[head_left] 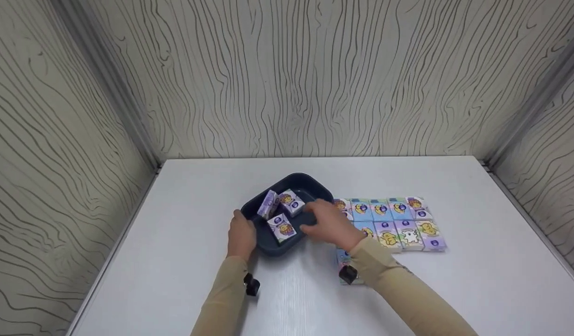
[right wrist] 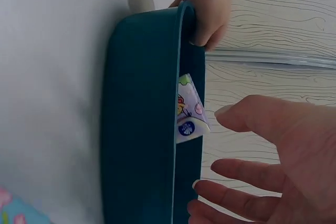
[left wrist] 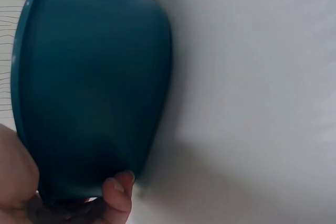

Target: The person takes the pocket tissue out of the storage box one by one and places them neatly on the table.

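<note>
A dark teal plastic basin (head_left: 274,248) is on the white table, turned at an angle. My left hand (head_left: 241,236) grips its left end; in the left wrist view, curled fingers (left wrist: 118,195) hold the end of the basin. Inside are three small purple-and-white cartoon packs, apparently pocket tissues: one pack (head_left: 283,227) in front, another pack (head_left: 291,203) behind, and a third pack (head_left: 268,204) propped up at the left. Over the basin's right side hovers my right hand (head_left: 331,225), fingers spread and holding nothing. The right wrist view shows one pack (right wrist: 190,111) above the rim.
Right of the basin, similar packs in blue and purple (head_left: 388,237) lie side by side in rows. My right forearm partly covers more packs (head_left: 344,257) in front. Wood-grain panels (head_left: 287,79) enclose the table (head_left: 198,196) at the back and sides.
</note>
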Available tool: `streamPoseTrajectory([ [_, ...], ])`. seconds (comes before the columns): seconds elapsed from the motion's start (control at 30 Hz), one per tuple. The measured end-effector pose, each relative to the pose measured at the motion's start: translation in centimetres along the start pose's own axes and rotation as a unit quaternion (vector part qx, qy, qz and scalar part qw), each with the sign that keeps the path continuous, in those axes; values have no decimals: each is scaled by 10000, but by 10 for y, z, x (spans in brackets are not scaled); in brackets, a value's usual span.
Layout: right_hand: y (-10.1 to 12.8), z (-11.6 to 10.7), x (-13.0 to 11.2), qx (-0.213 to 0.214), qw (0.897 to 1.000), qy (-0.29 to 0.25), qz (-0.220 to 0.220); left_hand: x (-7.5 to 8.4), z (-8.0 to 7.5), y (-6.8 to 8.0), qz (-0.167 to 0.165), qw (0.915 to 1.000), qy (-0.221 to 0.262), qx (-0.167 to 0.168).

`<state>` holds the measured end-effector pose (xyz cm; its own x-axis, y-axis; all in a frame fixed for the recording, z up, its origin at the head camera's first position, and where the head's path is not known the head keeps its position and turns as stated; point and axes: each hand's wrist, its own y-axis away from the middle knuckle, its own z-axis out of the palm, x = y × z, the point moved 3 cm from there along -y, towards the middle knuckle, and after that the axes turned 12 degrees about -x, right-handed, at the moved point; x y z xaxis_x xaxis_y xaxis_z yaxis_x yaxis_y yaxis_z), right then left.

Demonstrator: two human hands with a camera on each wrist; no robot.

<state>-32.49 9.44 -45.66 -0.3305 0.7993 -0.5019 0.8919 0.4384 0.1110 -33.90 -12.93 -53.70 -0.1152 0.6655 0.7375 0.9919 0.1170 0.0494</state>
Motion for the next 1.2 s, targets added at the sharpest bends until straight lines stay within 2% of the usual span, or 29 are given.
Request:
streamPoseTrajectory([
  [0.17, -27, 21, -11, -104, 9997, -121, -164, 0, 0, 1, 4, 10000, -29, 67],
  [0.37, -42, 38, -14, -264, 9989, -348, 147, 1, 0, 1, 14, 10000, -16, 44],
  [0.7, -53, 57, -20, -204, 9985, 264, 426, 1, -2, 1, 73, 9998, -43, 164],
  [0.93, -55, 60, -25, -24, 9977, 474, 484, 2, 0, 3, 4, 9999, 45, 96],
  [1.2, -50, 51, -26, 178, 9977, 612, 224, -1, -1, 0, 11, 9999, 44, 90],
])
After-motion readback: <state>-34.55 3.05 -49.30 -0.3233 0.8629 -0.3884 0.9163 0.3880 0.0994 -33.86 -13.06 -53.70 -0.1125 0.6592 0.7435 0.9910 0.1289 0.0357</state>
